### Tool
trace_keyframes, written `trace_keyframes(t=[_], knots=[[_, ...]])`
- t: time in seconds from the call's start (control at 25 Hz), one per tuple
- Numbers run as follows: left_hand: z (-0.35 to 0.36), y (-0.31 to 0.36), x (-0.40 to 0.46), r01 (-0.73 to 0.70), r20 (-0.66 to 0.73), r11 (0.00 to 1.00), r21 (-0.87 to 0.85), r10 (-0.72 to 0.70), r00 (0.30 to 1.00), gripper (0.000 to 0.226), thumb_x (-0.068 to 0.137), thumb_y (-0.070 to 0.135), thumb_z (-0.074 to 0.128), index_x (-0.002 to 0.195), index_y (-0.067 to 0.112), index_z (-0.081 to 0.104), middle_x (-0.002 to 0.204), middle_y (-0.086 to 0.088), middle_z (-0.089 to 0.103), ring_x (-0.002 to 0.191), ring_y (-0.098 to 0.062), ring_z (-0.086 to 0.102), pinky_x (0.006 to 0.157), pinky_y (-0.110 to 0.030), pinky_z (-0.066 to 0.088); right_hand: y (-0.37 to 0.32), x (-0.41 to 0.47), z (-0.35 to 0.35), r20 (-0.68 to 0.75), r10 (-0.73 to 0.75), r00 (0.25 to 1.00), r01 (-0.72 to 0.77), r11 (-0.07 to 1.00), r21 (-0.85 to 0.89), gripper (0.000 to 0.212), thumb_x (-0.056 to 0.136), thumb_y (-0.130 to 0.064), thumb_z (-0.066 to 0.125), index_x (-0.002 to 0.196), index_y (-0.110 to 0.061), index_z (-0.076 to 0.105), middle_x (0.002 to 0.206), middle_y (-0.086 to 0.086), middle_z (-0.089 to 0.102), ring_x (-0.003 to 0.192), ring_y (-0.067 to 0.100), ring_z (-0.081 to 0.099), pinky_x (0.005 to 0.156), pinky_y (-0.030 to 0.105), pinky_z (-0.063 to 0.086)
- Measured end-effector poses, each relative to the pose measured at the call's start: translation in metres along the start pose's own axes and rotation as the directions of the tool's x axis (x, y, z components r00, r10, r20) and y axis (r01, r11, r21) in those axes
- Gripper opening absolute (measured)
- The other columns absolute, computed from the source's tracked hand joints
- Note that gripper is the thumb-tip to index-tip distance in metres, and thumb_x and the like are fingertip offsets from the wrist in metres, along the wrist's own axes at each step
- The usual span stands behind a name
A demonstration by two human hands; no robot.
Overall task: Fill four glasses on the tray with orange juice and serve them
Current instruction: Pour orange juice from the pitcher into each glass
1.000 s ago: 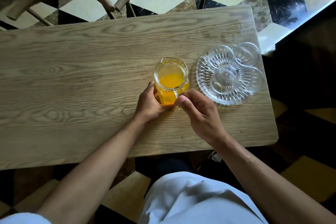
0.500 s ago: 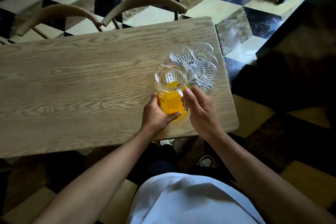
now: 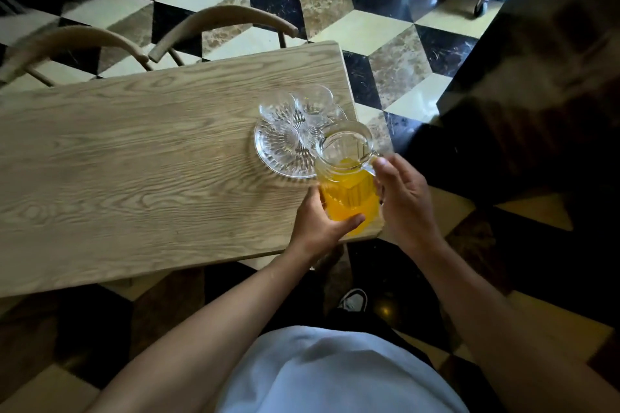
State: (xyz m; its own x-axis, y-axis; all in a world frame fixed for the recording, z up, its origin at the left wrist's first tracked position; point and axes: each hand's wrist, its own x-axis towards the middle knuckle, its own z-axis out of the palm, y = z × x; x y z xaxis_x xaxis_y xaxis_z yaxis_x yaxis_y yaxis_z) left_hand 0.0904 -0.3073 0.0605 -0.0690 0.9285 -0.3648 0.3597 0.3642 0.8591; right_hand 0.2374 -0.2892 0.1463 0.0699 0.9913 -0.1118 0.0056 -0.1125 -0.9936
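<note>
Orange juice (image 3: 349, 201) now sits in a glass pitcher (image 3: 347, 174) that is off the worktop (image 3: 134, 161) and carried over its near right corner, just beside the glass tray (image 3: 278, 157); a second ago the pitcher stood on the wood further from the tray. That lift suggests the pouring step is about to start, though none of the glasses (image 3: 313, 104) on the tray shows any juice yet. How many glasses stand there is hard to count through the clear cut glass.

The left hand (image 3: 318, 225) cups the pitcher's lower body from the near side, its fingers (image 3: 349, 221) wrapped round the bottom, grasping it. The right hand (image 3: 402, 198) is at the handle on the right, thumb up by the rim; its fingers are loosely curled, and whether they actually grip the handle I cannot tell. The pitcher stands nearly upright, its rim overlapping the tray's near edge in this view.
</note>
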Motion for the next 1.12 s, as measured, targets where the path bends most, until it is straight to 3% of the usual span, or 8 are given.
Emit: trace_keyframes(t=[0.12,0.2,0.4,0.56,0.76,0.84,1.0,1.12], knots=[[0.017,0.009,0.015,-0.013,0.044,0.999,-0.030,0.014,0.999,0.095,0.055,0.056,0.096,0.131,0.019,0.053,0.127,0.000,0.072,0.115,-0.011,0.070,0.092,-0.016,0.054,-0.004,0.017,-0.020,-0.003,0.009,1.000,-0.009,1.000,-0.026,0.037,0.103,-0.015,0.054,0.067,-0.023,0.048,0.056,-0.018,0.048,0.056,-0.003,0.042,0.058,0.013,0.035],[0.028,0.016,0.030,-0.028,0.082,0.999,-0.046,0.032,0.996,0.092,0.063,0.044,0.099,0.136,0.018,0.051,0.129,-0.001,0.070,0.116,-0.012,0.069,0.089,-0.010,0.051,-0.005,0.029,-0.029,-0.011,-0.001,1.000,0.000,0.998,-0.067,0.037,0.102,-0.012,0.054,0.067,-0.023,0.048,0.056,-0.020,0.048,0.056,-0.004,0.043,0.058,0.012,0.036],[0.050,0.026,0.066,-0.014,0.184,0.998,-0.069,0.026,0.983,0.087,0.063,0.052,0.097,0.130,0.022,0.052,0.126,0.000,0.071,0.115,-0.015,0.070,0.100,-0.042,0.059,-0.005,0.059,-0.045,-0.015,0.018,1.000,-0.020,0.990,-0.139,0.034,0.101,-0.012,0.055,0.068,-0.021,0.053,0.059,-0.018,0.050,0.059,-0.004,0.045,0.060,0.012,0.038],[0.060,0.028,0.088,0.005,0.170,1.000,-0.027,0.000,0.986,0.097,0.054,0.068,0.093,0.131,0.023,0.055,0.125,0.000,0.069,0.117,-0.018,0.068,0.100,-0.044,0.058,-0.007,0.082,-0.050,-0.003,0.022,1.000,-0.022,0.984,-0.174,0.029,0.098,-0.023,0.058,0.070,-0.018,0.055,0.064,-0.012,0.049,0.061,0.002,0.045,0.059,0.019,0.038],[0.069,0.033,0.096,0.124,0.114,0.988,-0.090,-0.114,0.987,0.084,0.063,0.046,0.099,0.131,0.022,0.056,0.124,0.003,0.072,0.113,-0.011,0.069,0.095,-0.027,0.057,-0.008,0.110,-0.054,0.070,0.063,0.996,-0.048,0.980,-0.192,0.030,0.099,-0.024,0.058,0.069,-0.019,0.053,0.063,-0.015,0.048,0.061,0.002,0.043,0.058,0.018,0.036],[0.075,0.037,0.097,0.161,0.074,0.980,-0.120,-0.153,0.985,0.079,0.066,0.038,0.100,0.131,0.022,0.056,0.120,0.005,0.074,0.109,-0.006,0.072,0.088,-0.019,0.057,-0.005,0.123,-0.057,0.114,0.079,0.990,-0.055,0.978,-0.201,0.031,0.098,-0.024,0.058,0.069,-0.013,0.053,0.064,-0.006,0.046,0.061,0.006,0.041,0.055,0.019,0.034],[0.096,0.049,0.104,0.257,-0.065,0.953,-0.159,-0.270,0.961,0.077,0.060,0.049,0.098,0.121,0.025,0.057,0.108,0.005,0.078,0.098,-0.011,0.076,0.087,-0.038,0.064,0.003,0.151,-0.069,0.244,0.090,0.965,-0.035,0.974,-0.223,0.041,0.097,-0.024,0.062,0.071,0.004,0.050,0.065,0.008,0.041,0.061,0.011,0.037,0.052,0.022,0.030],[0.122,0.060,0.106,0.321,-0.206,0.917,-0.238,-0.371,0.906,0.077,0.059,0.049,0.098,0.122,0.026,0.060,0.105,0.005,0.079,0.097,-0.012,0.076,0.089,-0.038,0.063,0.004,0.173,-0.081,0.364,0.129,0.922,-0.031,0.965,-0.262,0.042,0.098,-0.026,0.064,0.075,0.007,0.052,0.067,0.009,0.042,0.062,0.013,0.038,0.053,0.024,0.030]])
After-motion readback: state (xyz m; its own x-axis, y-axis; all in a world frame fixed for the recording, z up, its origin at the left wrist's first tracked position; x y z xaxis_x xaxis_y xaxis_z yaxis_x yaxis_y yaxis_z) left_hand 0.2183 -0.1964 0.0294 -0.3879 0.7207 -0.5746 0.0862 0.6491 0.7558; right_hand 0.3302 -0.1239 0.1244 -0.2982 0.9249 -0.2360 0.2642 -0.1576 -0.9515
